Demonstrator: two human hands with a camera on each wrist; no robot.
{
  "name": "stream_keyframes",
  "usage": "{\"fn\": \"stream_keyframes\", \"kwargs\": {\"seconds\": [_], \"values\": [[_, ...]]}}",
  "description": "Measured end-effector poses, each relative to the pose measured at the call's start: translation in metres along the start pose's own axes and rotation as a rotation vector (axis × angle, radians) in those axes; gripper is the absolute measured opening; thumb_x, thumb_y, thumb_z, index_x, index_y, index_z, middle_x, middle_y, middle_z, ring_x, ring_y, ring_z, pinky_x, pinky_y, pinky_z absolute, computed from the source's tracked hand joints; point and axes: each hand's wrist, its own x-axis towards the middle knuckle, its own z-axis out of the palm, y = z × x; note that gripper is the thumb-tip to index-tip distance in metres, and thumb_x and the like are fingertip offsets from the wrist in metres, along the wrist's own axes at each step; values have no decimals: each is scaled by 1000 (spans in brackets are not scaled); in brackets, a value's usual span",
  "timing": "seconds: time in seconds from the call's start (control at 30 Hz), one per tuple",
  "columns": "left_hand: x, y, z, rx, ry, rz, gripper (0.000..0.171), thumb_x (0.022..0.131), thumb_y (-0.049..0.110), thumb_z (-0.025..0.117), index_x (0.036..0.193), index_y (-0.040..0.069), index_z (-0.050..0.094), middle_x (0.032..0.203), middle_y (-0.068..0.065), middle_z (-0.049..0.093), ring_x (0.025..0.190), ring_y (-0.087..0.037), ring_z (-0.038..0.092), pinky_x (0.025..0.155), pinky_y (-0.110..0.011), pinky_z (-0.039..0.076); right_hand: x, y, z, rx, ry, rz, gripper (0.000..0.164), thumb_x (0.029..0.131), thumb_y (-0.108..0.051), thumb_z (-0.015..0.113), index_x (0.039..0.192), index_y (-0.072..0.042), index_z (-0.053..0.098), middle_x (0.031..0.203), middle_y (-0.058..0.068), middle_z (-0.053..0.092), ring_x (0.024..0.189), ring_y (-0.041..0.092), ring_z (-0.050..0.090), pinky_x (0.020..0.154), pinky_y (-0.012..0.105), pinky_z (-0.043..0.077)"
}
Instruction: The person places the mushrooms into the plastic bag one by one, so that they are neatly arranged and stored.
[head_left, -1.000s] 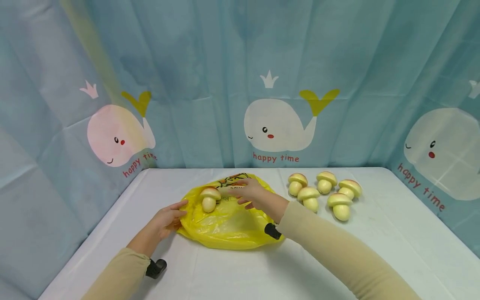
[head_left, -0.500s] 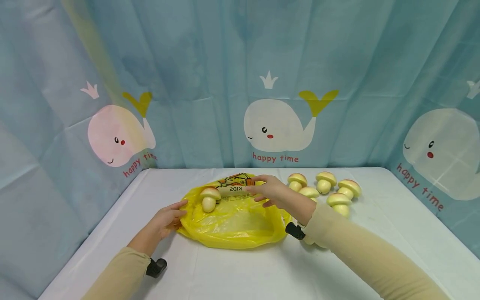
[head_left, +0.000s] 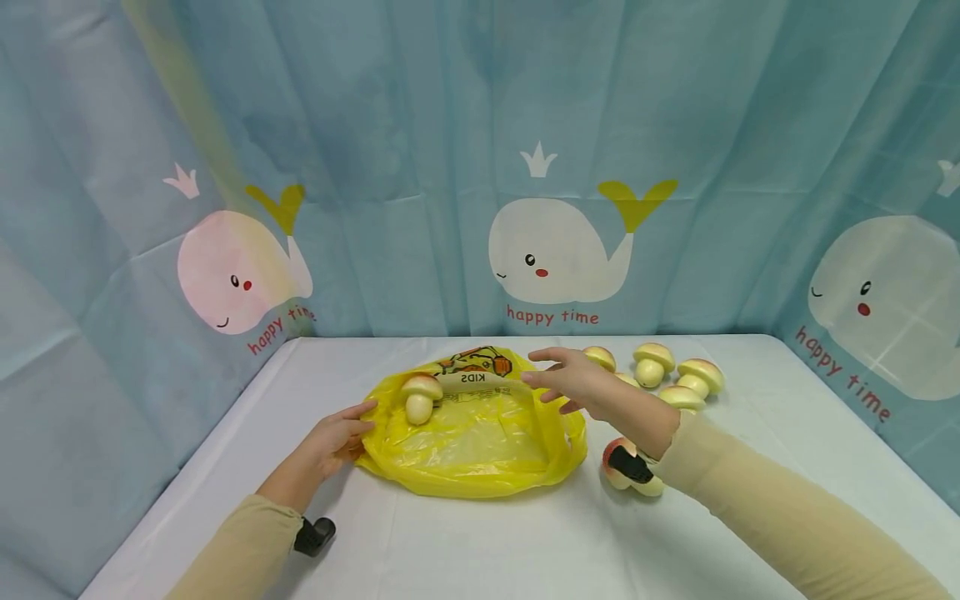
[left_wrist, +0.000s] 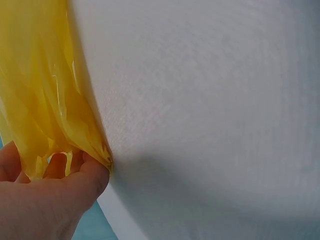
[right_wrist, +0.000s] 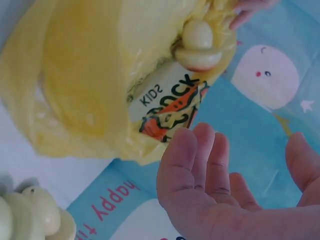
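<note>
A yellow plastic bag with printed letters lies spread on the table, its mouth facing up. One toy mushroom with a pale stem and reddish cap sits inside at its left. My left hand grips the bag's left edge; in the left wrist view, thumb and fingers pinch the gathered yellow plastic. Over the bag's right rim hovers my right hand, fingers spread and apart from one another. Nothing lies in it, as the right wrist view shows its bare fingers.
Several more toy mushrooms stand grouped at the back right, partly hidden by the right forearm. Nearer the front, other mushrooms lie below the right wrist. A blue curtain with whales closes off the back of the white table.
My right hand has moved right, from over the bag's middle to its right rim, uncovering the print and the mushrooms near the front. My left hand keeps its place on the bag.
</note>
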Motion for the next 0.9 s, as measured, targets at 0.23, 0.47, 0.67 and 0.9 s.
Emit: {"fn": "stream_keyframes", "kwargs": {"seconds": [0.23, 0.47, 0.67, 0.9], "values": [[-2, 0, -1, 13, 4, 5, 54, 100, 4, 47, 151, 1, 31, 152, -28, 25, 121, -35, 41, 108, -52, 29, -5, 10, -14, -32, -13, -46, 55, 94, -28, 65, 143, -12, 47, 130, 14, 59, 107, 31, 59, 87, 48, 49], [2, -1, 1, 22, -3, 8, 53, 100, 4, 47, 151, 1, 32, 153, -27, 24, 126, -36, 38, 108, -52, 30, -12, 27, -31, -80, -22, -133, 54, 94, -26, 65, 142, -7, 48, 125, 15, 61, 108, 34, 57, 80, 44, 49], [5, -2, 1, 10, 12, -19, 52, 100, 5, 47, 150, 4, 34, 154, -25, 24, 129, -38, 35, 109, -51, 31, -18, 38, -45, -109, -93, -191, 57, 94, -29, 65, 142, -5, 47, 129, 17, 58, 117, 35, 52, 86, 49, 46], [5, -2, 0, 8, 9, -18, 52, 100, 6, 48, 150, 4, 34, 154, -25, 24, 128, -37, 36, 109, -51, 30, -18, 53, -62, -167, -204, -218, 69, 91, -35, 68, 147, -5, 41, 140, 22, 48, 122, 36, 51, 93, 57, 42]]}}
